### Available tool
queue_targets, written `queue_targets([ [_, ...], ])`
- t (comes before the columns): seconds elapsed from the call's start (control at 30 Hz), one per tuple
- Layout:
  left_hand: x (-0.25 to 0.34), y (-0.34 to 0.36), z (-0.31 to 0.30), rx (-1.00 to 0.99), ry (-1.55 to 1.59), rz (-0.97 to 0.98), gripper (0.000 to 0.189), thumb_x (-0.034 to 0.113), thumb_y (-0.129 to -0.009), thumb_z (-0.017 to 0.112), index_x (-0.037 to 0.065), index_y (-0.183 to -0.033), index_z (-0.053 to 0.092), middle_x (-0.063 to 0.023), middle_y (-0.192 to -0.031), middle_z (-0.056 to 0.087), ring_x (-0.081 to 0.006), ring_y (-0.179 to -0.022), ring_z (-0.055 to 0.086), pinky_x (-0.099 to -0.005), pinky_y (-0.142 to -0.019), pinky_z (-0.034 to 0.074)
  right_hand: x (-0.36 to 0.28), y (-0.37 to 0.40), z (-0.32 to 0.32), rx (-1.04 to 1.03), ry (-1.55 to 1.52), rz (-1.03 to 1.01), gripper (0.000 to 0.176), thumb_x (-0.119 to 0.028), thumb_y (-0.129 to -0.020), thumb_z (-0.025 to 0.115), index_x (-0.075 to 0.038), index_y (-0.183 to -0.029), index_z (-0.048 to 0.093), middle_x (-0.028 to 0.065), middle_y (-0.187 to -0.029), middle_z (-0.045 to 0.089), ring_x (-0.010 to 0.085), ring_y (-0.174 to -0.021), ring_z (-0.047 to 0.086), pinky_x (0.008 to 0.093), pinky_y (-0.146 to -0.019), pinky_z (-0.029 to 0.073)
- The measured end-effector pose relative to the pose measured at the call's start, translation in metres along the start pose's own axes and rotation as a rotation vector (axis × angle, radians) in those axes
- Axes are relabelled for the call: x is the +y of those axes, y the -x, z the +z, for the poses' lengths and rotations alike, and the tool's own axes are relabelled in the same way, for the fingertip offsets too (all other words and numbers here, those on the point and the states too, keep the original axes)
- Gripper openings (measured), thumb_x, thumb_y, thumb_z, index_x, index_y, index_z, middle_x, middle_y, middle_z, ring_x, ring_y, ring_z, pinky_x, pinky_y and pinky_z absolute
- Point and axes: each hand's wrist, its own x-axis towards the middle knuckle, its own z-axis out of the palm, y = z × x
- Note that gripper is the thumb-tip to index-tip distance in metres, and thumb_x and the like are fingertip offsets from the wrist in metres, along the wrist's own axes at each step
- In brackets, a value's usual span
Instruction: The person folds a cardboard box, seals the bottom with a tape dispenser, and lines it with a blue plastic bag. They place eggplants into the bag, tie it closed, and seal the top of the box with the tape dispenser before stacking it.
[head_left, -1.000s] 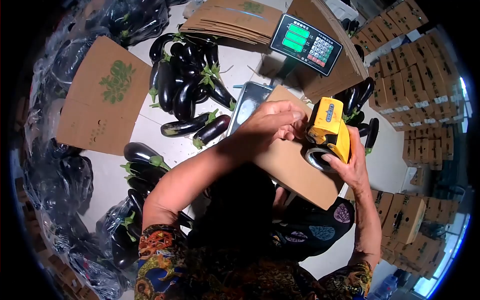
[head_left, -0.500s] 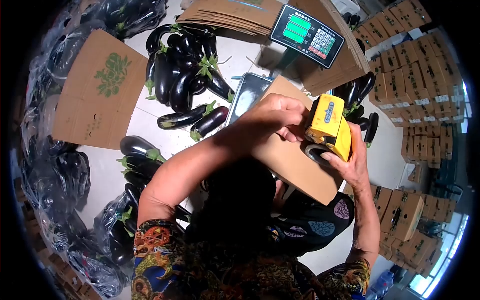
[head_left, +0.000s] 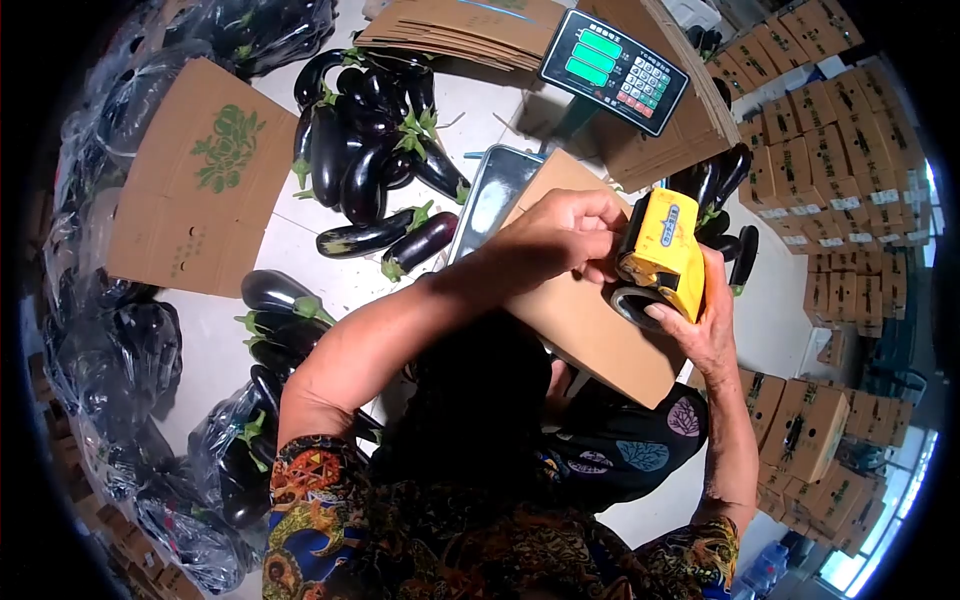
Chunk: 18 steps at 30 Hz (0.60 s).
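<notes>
My right hand (head_left: 712, 310) is wrapped round a yellow tape dispenser (head_left: 668, 240), with its thumb by the dark ring of the tape roll (head_left: 640, 305). Close against the dispenser's front, my left hand (head_left: 570, 235) is closed with its fingers bunched. Whatever those fingertips pinch, perhaps a tape end, is too small to make out. Below both hands a plain brown cardboard box (head_left: 600, 335) lies at a slant, partly covering the platform of a weighing scale (head_left: 490, 195).
Loose eggplants (head_left: 365, 140) lie on the floor at the left, beside a printed cardboard sheet (head_left: 195, 180) and plastic-wrapped eggplants (head_left: 130, 350). The scale's display (head_left: 615, 72) stands ahead, near flattened cardboard (head_left: 450, 35). Stacked cartons (head_left: 830, 150) line the right side.
My left hand has shifted slightly right and down, its fingers bunching closer to the dispenser's front edge. The dispenser has tilted a little in my right hand. The box stays in place.
</notes>
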Motion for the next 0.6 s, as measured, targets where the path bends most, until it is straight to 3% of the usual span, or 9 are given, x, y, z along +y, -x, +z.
queue_targets([
  [0.17,0.004,0.007,-0.005,-0.051,-0.03,0.019,0.018,0.014,-0.093,0.049,0.0,-0.102,0.056,-0.0049,-0.085,0.061,-0.0088,-0.073,0.057,-0.0208,-0.067,0.045,-0.002,-0.001,0.002,-0.004,0.029,-0.021,0.077,-0.033,-0.063,0.084,0.0,-0.122,0.048,0.0116,-0.106,0.06,0.0233,-0.098,0.059,0.0351,-0.089,0.046],
  [0.3,-0.003,0.01,-0.003,0.016,0.287,-0.086,0.02,0.008,-0.086,0.048,-0.003,-0.102,0.055,-0.0051,-0.089,0.059,-0.0095,-0.075,0.055,-0.0233,-0.07,0.047,-0.003,-0.003,0.002,0.005,0.02,-0.048,0.081,-0.036,-0.061,0.085,0.0,-0.124,0.048,0.0112,-0.108,0.059,0.0232,-0.1,0.058,0.0349,-0.091,0.045],
  [0.4,-0.011,0.006,-0.003,0.041,-0.104,0.048,0.021,0.01,-0.095,0.045,-0.002,-0.109,0.055,-0.0064,-0.089,0.062,-0.0092,-0.082,0.059,-0.0222,-0.074,0.047,-0.002,-0.001,0.002,0.004,-0.008,-0.034,0.083,-0.037,-0.061,0.085,0.0,-0.125,0.048,0.0109,-0.11,0.058,0.0219,-0.103,0.057,0.0346,-0.092,0.044],
  [0.43,-0.013,0.006,-0.002,0.062,-0.112,0.115,0.022,0.01,-0.095,0.046,-0.003,-0.11,0.055,-0.0069,-0.089,0.062,-0.0096,-0.082,0.059,-0.0225,-0.071,0.046,-0.005,-0.001,0.003,0.007,-0.057,0.023,0.083,-0.038,-0.063,0.085,-0.001,-0.126,0.047,0.0106,-0.114,0.057,0.0205,-0.105,0.056,0.034,-0.094,0.043],
  [0.6,-0.015,0.009,-0.006,0.049,-0.011,0.064,0.021,0.012,-0.095,0.048,-0.004,-0.105,0.057,-0.0061,-0.085,0.061,-0.0105,-0.077,0.059,-0.0229,-0.068,0.046,-0.008,0.0,0.008,0.045,-0.149,0.047,0.081,-0.038,-0.066,0.082,-0.001,-0.128,0.044,0.0096,-0.117,0.055,0.0196,-0.108,0.055,0.0327,-0.096,0.042],
])
